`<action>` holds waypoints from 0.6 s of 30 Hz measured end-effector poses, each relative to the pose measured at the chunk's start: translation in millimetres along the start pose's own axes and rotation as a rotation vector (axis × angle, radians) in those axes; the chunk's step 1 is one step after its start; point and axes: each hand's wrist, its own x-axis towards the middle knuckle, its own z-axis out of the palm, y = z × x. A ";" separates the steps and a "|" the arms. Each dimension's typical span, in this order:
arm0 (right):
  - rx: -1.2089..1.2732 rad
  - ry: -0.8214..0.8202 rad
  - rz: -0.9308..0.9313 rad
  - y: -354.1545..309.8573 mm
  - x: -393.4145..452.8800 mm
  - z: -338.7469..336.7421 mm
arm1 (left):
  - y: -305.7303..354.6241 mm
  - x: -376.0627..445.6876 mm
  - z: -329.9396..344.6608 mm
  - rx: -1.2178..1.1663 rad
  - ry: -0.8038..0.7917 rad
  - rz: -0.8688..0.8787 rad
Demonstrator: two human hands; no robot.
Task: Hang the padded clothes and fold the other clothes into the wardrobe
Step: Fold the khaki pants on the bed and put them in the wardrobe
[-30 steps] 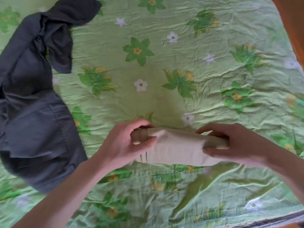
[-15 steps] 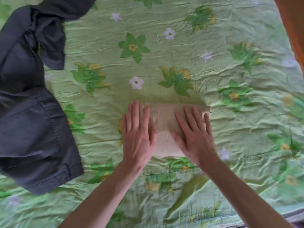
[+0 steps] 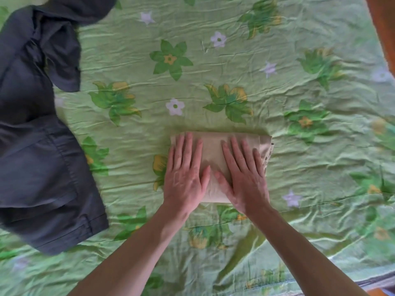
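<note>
The fingers (image 3: 188, 150) of both hands lie straight and slightly spread, pressed flat on a folded beige garment (image 3: 215, 154) with nothing grasped in either. The left hand (image 3: 186, 178) covers the garment's left part, its fingertips reaching almost to the far folded edge, and its thumb points in toward the middle. The right hand (image 3: 245, 178) covers the right part, angled a little so the fingers slant up and to the left, and its thumb nearly meets the left thumb over the cloth. The garment is a compact rectangle lying on the green floral bedspread (image 3: 320, 189) near the middle of the view (its layered edges show at the right end, just beyond the right hand's little finger). Both forearms are bare and come up from the lower edge of the view. Well apart to the left, a dark grey garment (image 3: 38, 167) lies unfolded and rumpled on the same bedspread, with one loose part twisted toward the upper left corner. The bedspread is creased all over, printed with green leaves, yellow-centred blossoms and small pale flowers. A strip of orange-brown surface (image 3: 384, 28) shows past the bed's upper right edge.
</note>
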 end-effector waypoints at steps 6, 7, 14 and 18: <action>0.534 0.294 0.584 1.4 -3.7 -7.0 | 5.9 -11.4 -13.8 -0.392 0.177 -0.375; 0.615 0.330 0.649 0.6 -5.1 -8.9 | 9.7 -14.3 -17.6 -0.519 0.195 -0.546; 0.742 -0.066 0.863 12.4 2.9 -48.2 | -21.0 5.3 -51.5 -0.737 -0.302 -0.808; 0.722 -0.353 0.823 18.3 26.9 -66.5 | -21.6 21.8 -73.9 -0.892 -0.581 -0.841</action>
